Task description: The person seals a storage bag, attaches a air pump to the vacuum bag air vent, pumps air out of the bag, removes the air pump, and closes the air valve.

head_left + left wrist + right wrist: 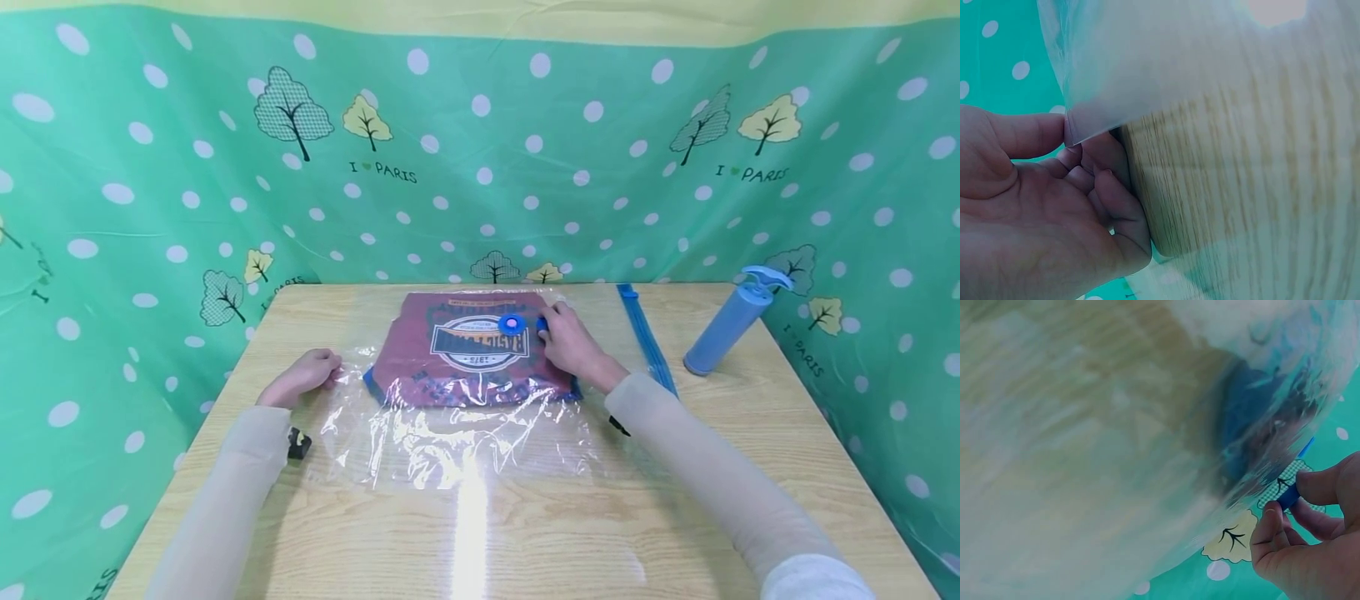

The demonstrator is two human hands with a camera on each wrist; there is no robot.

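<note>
We see a bag (pixel 450 446) near the desk's (pixel 375 542) far edge, cloth (pixel 461 387) inside; a pump (pixel 726 331) toward the far-right corner.

Two each: bare hands (pixel 302 377) (pixel 570 340), pale sleeves (pixel 251 471) (pixel 697 442). One each: clear plastic bag (pixel 420 446), folded maroon printed fabric (pixel 405 346), round blue valve (pixel 512 324), small blue cap (pixel 1289 497), blue zip strip (pixel 647 337), blue cylindrical pump (pixel 727 329), pale wood-grain table (pixel 375 542).

Clear bag (pixel 431 442) around maroon cloth (pixel 476 354); blue cap (pixel 1289 497) beside valve (pixel 512 324).
</note>
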